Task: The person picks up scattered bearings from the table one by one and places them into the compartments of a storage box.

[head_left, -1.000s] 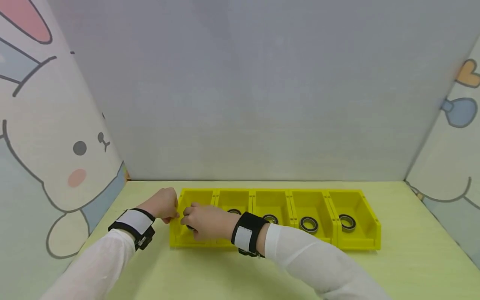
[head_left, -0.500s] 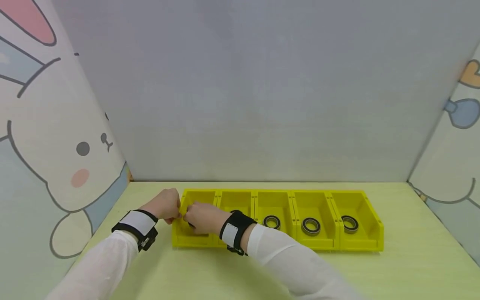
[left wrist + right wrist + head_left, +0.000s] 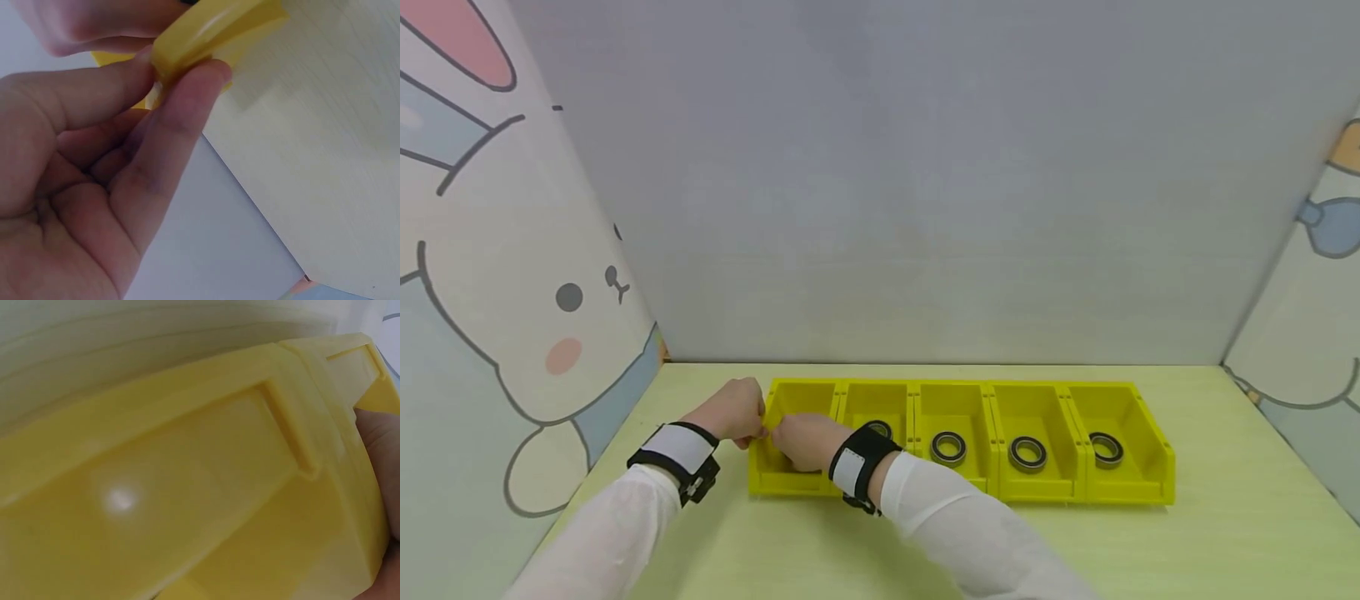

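A row of several joined yellow bins (image 3: 955, 492) stands on the table. My left hand (image 3: 733, 410) pinches the left wall of the leftmost bin (image 3: 786, 483) between thumb and finger; the left wrist view shows this yellow wall (image 3: 206, 31) between the fingertips. Bent down into that same bin is my right hand (image 3: 808, 442), its fingertips hidden from the head view. Whether it holds a bearing cannot be seen. Black-rimmed ball bearings lie in the other bins: one partly covered (image 3: 878, 429), then a second (image 3: 948, 448), a third (image 3: 1027, 454) and the rightmost (image 3: 1106, 450).
The pale yellow-green table (image 3: 1240, 483) reaches back to a plain grey wall (image 3: 925, 192). Side panels with cartoon drawings (image 3: 568, 296) flank the table. In the right wrist view, yellow bin fronts (image 3: 187, 475) fill most of the picture.
My right hand has moved a little left and lower into the leftmost bin. The dark ring seen under its fingers before is now hidden. My left hand stays at the bin's wall.
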Motion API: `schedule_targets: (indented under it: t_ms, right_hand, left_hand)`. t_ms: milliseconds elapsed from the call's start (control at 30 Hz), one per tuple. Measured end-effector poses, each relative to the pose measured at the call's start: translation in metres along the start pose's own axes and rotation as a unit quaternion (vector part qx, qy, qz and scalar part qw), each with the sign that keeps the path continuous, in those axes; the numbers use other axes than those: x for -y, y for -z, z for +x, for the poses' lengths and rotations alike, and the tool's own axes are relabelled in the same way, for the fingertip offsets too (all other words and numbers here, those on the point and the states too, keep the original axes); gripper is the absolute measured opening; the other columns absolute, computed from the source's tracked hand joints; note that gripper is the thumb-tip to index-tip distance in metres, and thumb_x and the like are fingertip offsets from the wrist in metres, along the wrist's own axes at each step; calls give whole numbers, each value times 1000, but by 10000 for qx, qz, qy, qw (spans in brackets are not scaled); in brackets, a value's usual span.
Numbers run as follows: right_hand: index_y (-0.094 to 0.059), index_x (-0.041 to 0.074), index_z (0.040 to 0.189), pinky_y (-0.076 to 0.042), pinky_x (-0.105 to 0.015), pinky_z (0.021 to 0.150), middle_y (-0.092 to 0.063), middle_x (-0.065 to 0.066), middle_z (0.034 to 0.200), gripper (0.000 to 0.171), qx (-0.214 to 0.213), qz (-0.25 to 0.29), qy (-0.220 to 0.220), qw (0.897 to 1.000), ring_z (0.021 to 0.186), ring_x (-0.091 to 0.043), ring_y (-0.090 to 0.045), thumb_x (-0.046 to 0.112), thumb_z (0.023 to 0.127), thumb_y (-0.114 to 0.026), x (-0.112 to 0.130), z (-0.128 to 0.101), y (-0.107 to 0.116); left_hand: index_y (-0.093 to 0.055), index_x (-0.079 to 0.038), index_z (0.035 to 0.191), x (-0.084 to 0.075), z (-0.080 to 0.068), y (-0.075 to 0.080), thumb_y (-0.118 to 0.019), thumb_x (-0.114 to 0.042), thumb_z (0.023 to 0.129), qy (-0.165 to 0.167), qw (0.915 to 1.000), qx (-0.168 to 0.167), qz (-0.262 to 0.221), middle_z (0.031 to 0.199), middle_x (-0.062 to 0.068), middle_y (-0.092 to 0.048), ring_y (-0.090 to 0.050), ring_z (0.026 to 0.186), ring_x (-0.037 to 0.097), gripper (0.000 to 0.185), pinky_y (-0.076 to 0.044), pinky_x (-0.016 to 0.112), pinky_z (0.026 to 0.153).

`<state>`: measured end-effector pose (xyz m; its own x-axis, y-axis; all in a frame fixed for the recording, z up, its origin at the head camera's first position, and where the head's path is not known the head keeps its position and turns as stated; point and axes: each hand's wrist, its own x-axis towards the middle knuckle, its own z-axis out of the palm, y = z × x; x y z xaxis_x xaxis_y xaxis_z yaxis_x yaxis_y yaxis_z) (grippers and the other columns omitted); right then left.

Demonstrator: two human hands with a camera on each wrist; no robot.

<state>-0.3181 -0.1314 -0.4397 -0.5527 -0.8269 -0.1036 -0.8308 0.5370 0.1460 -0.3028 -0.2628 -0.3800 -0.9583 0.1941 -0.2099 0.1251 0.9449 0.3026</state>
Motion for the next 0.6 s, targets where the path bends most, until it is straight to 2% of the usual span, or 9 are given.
schedule_targets:
  t_ms: [300, 467, 533, 600]
  right_hand:
    - [-60, 16, 89, -39, -19, 57, -46, 2, 70, 11, 129, -70, -302, 9994, 64, -11, -48, 19, 97, -52, 3, -2, 4]
    - [-58, 17, 84, -38, -19, 52, -44, 3, 67, 13, 68, 0, -423, 9991, 60, -10, -47, 24, 94, -56, 3, -5, 3]
    - [-58, 17, 86, -40, -19, 52, -48, 4, 71, 13, -20, 31, -463, 9989, 62, -9, -48, 28, 93, -57, 0, -11, 6]
    - [-62, 17, 96, -46, -18, 56, -55, 4, 81, 15, -149, 22, -471, 9988, 69, -9, -52, 31, 93, -57, -6, -22, 13]
  left_hand:
    - [-61, -2, 55, -1, 0, 0, -73, -4, 77, 4, 9999, 3, 106, 47, 2, -56, -61, 45, 15, 26, -52, 23, 49]
    - [-61, -2, 56, -1, 0, 1, -73, -3, 78, 41, 9999, 29, 87, 48, 3, -57, -62, 46, 15, 24, -52, 23, 49]
    - [-58, -3, 55, -1, -1, 1, -72, -3, 78, 73, 10000, 36, 52, 48, 3, -56, -61, 46, 16, 27, -52, 23, 48]
    - [-58, -3, 55, -1, -1, 2, -72, -2, 78, 113, 9999, 35, 56, 49, 3, -57, -62, 46, 16, 27, -52, 23, 48]
